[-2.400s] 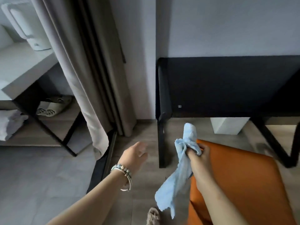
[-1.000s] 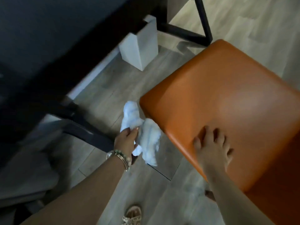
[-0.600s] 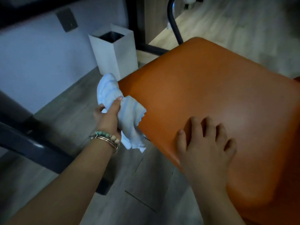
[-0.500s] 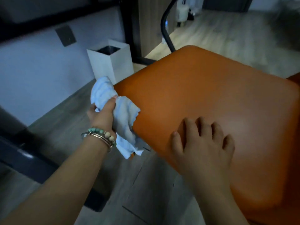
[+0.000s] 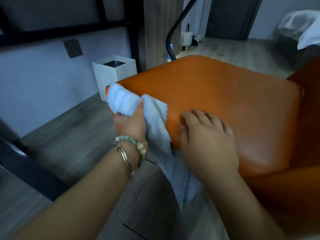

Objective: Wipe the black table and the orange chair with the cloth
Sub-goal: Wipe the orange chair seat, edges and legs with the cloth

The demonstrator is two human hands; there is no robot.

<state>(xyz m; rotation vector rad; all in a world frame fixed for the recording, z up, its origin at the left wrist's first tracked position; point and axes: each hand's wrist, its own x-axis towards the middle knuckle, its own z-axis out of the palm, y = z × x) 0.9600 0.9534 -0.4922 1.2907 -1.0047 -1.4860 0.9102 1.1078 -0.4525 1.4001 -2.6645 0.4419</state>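
While right hand (image 5: pixel 207 142) stays, cloth (image 5: pixel 123 101) covers chair (image 5: pixel 225 94) corner.

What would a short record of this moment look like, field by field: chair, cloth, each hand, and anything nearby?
chair: orange, seat in full view
cloth: light blue, bunched on the seat's left corner, tail hanging below the edge
left hand: grips the cloth; bracelets on the wrist
right hand: rests flat on the seat, holds nothing
bin: white, on the floor beyond that corner
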